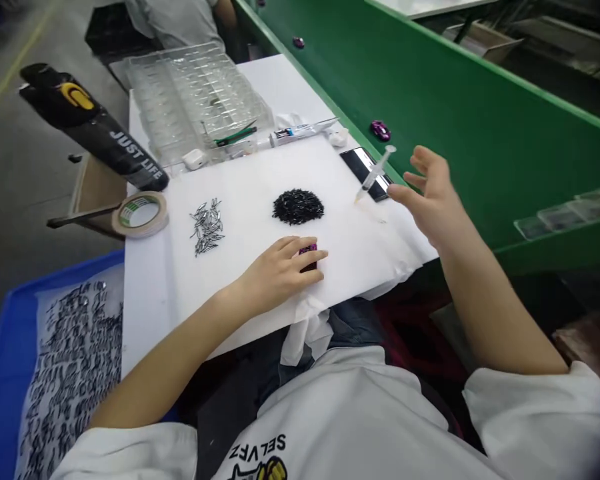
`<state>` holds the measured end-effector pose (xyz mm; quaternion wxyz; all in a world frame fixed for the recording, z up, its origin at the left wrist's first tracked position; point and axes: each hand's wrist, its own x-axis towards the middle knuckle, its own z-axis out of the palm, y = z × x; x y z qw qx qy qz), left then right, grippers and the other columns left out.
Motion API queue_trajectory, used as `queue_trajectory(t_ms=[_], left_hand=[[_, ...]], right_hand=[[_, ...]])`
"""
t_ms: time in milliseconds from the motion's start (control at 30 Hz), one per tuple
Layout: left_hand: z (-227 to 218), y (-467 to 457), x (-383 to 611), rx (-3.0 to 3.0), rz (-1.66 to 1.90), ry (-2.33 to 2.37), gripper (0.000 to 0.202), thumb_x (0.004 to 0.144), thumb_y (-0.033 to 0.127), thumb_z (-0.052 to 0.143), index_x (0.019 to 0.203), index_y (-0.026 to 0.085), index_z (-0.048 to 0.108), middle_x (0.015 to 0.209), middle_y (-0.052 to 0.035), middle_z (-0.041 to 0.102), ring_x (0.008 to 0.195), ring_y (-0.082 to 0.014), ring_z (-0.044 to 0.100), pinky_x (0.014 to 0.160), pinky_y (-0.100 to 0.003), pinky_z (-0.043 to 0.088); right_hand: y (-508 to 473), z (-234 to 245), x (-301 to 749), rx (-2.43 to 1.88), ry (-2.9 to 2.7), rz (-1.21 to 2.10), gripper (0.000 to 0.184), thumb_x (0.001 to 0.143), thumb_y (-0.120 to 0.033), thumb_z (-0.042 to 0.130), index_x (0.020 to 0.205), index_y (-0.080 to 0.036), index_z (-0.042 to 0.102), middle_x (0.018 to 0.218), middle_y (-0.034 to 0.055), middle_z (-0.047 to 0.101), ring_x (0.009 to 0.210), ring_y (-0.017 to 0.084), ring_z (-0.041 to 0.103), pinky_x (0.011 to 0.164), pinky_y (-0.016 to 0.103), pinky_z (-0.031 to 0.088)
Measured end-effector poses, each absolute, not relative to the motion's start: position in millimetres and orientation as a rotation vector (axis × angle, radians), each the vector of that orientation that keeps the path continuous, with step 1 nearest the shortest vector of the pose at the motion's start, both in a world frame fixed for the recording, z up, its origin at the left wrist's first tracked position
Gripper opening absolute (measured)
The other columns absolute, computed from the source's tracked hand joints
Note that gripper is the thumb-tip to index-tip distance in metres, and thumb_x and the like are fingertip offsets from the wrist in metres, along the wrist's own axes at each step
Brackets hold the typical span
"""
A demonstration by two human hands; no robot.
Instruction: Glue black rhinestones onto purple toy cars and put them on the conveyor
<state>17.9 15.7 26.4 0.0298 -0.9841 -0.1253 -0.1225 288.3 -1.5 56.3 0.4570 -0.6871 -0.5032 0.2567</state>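
A white T-shirt [350,420] with a printed logo fills the near edge of the view, and two bare forearms reach from it over a white sheet [240,180] covering the tabletop. Near the sheet's front edge, the left hand [275,273] rests with its fingers [290,267] curled narrowly around a small purple car body [309,257]. Toward the right edge, the right hand [430,193] is raised, its fingers [425,160] spread wide. A syringe [375,173] sits just beside them, tip down above the sheet; I cannot tell whether they touch it. Mid-sheet lies a mound of tiny black pieces [297,205], with a heap of slender silver pieces [207,227] to its left. A clear plastic tray [195,100] stands at the far edge, and a roll of tape [140,215] sits at the left edge.
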Motion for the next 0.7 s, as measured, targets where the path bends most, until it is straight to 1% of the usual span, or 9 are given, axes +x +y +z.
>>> queue_trajectory(t_ms=[67, 133, 233, 300, 433, 533, 600, 667, 700], left_hand=[[27, 12, 8, -3.168, -0.401, -0.492, 0.034, 0.083, 0.0, 0.041, 0.09, 0.024, 0.063, 0.133, -0.0032, 0.046, 0.126, -0.0266, 0.037, 0.097, -0.042, 0.04], [27, 5, 3, -3.294, -0.475, -0.776, 0.034, 0.08, 0.001, 0.044, 0.098, 0.025, 0.06, 0.135, -0.0059, 0.041, 0.125, -0.0249, 0.039, 0.095, -0.04, 0.043], [22, -6, 7, -3.204, -0.581, -1.374, 0.045, 0.075, 0.024, 0.063, 0.116, 0.016, 0.048, 0.118, -0.0132, 0.05, 0.105, -0.0251, 0.052, 0.086, -0.04, 0.049], [16, -11, 12, -3.068, -0.532, -1.52, 0.056, 0.07, 0.033, 0.069, 0.116, 0.012, 0.045, 0.102, -0.0117, 0.056, 0.093, -0.026, 0.055, 0.08, -0.043, 0.05], [10, -12, 13, -3.027, -0.672, -1.409, 0.032, 0.075, 0.018, 0.06, 0.105, 0.015, 0.049, 0.088, -0.0053, 0.062, 0.082, -0.0205, 0.057, 0.074, -0.036, 0.05], [10, -8, 5, -3.032, -0.85, -1.454, 0.024, 0.074, 0.016, 0.059, 0.096, 0.017, 0.051, 0.085, -0.0019, 0.065, 0.077, -0.0165, 0.059, 0.07, -0.029, 0.051], [10, -6, 0, -3.013, -0.873, -1.463, 0.017, 0.077, 0.018, 0.057, 0.093, 0.017, 0.053, 0.083, -0.0014, 0.067, 0.077, -0.0157, 0.06, 0.069, -0.028, 0.051], [10, -5, -2, -2.978, -0.864, -1.46, 0.012, 0.081, 0.02, 0.053, 0.092, 0.016, 0.056, 0.08, -0.0018, 0.067, 0.077, -0.0157, 0.061, 0.068, -0.027, 0.05], [10, -4, -3, -2.97, -0.854, -1.466, 0.012, 0.083, 0.021, 0.052, 0.092, 0.016, 0.057, 0.079, -0.0019, 0.067, 0.077, -0.0156, 0.061, 0.068, -0.027, 0.05]], right_hand=[[21, 43, 275, -1.623, -1.13, 0.898, 0.067, 0.074, -0.035, 0.061, 0.131, -0.03, 0.026, 0.144, 0.0066, 0.029, 0.129, 0.021, 0.036, 0.1, 0.036, 0.04], [37, 36, 272, -1.558, -1.079, 1.055, 0.053, 0.077, -0.038, 0.057, 0.124, -0.029, 0.035, 0.127, 0.0052, 0.049, 0.119, 0.019, 0.047, 0.096, 0.037, 0.044], [49, 32, 277, -1.563, -1.161, 1.124, 0.026, 0.08, -0.046, 0.051, 0.092, -0.023, 0.057, 0.099, 0.0046, 0.059, 0.1, 0.018, 0.056, 0.092, 0.037, 0.048], [51, 31, 278, -1.594, -1.21, 1.103, 0.032, 0.08, -0.05, 0.05, 0.073, -0.02, 0.06, 0.096, 0.0051, 0.059, 0.095, 0.018, 0.055, 0.09, 0.038, 0.048], [37, 41, 262, -1.402, -1.123, 1.009, 0.032, 0.08, -0.045, 0.054, 0.059, -0.02, 0.057, 0.084, 0.0033, 0.06, 0.095, 0.019, 0.057, 0.09, 0.041, 0.047], [19, 55, 230, -0.988, -1.124, 0.897, 0.018, 0.082, -0.031, 0.055, 0.07, -0.021, 0.063, 0.064, -0.0012, 0.058, 0.074, 0.015, 0.062, 0.087, 0.039, 0.049], [11, 63, 206, -0.752, -1.216, 0.981, 0.011, 0.081, -0.022, 0.056, 0.087, -0.023, 0.066, 0.056, -0.0048, 0.054, 0.054, 0.011, 0.056, 0.067, 0.031, 0.052], [10, 67, 187, -0.546, -1.29, 1.182, 0.011, 0.08, -0.025, 0.058, 0.089, -0.025, 0.064, 0.051, -0.0063, 0.049, 0.043, 0.009, 0.045, 0.046, 0.026, 0.041], [11, 67, 181, -0.484, -1.31, 1.296, 0.009, 0.08, -0.031, 0.058, 0.084, -0.024, 0.063, 0.051, -0.006, 0.046, 0.041, 0.009, 0.041, 0.043, 0.025, 0.035]])
